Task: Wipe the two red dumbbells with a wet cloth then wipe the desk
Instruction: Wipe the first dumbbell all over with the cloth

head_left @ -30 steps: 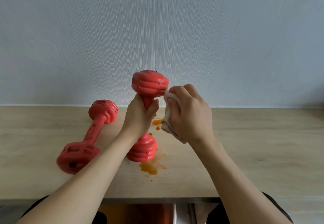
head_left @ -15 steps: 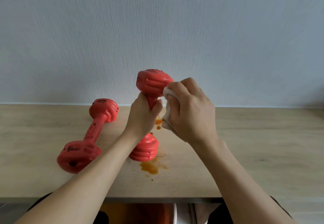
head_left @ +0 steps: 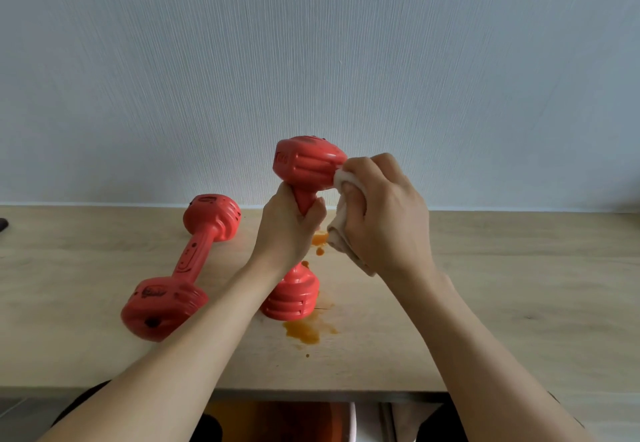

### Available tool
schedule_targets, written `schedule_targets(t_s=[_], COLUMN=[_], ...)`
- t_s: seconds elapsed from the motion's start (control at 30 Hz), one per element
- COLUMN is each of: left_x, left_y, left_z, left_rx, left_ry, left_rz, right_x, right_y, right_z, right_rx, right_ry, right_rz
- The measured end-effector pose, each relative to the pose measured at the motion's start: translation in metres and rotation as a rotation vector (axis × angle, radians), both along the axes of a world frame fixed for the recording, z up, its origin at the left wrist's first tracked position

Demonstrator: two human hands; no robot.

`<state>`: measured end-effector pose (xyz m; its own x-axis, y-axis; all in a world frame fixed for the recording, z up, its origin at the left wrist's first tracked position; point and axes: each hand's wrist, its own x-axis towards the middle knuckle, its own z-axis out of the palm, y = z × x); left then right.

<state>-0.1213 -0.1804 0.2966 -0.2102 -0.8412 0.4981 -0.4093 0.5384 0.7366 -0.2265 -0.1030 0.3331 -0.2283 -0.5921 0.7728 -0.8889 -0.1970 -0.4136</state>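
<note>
One red dumbbell [head_left: 306,162] stands on end on the wooden desk [head_left: 519,303], tilted a little to the right. My left hand [head_left: 287,230] grips its handle, hiding most of the bar. My right hand [head_left: 384,213] holds a crumpled white cloth [head_left: 341,230] and presses it against the right side of the upper head. The second red dumbbell [head_left: 187,261] lies flat on the desk to the left, dark specks on its handle and heads.
Orange stains mark the desk: a puddle [head_left: 304,330] just in front of the standing dumbbell's base and smaller spots [head_left: 319,239] behind it. A pale textured wall [head_left: 311,60] rises right behind the desk. The front edge [head_left: 346,391] runs close to my body.
The standing dumbbell's top head has tipped further right. My right hand with the cloth has risen and shifted along the head's right side. The other dumbbell has not moved.
</note>
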Motion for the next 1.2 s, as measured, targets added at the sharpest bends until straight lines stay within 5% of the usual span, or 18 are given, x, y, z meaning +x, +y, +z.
schedule_targets(t_s=[0.53, 1.2], left_x=[0.012, 0.016], left_y=[0.011, 0.001], left_z=[0.012, 0.011], left_rx=[0.144, 0.197], left_ry=[0.08, 0.202], left_rz=[-0.293, -0.264], right_x=[-0.018, -0.004], right_y=[-0.021, -0.015], right_z=[-0.016, -0.009], right_rx=[0.121, 0.059], right_ry=[-0.397, -0.533], right_rz=[0.113, 0.207])
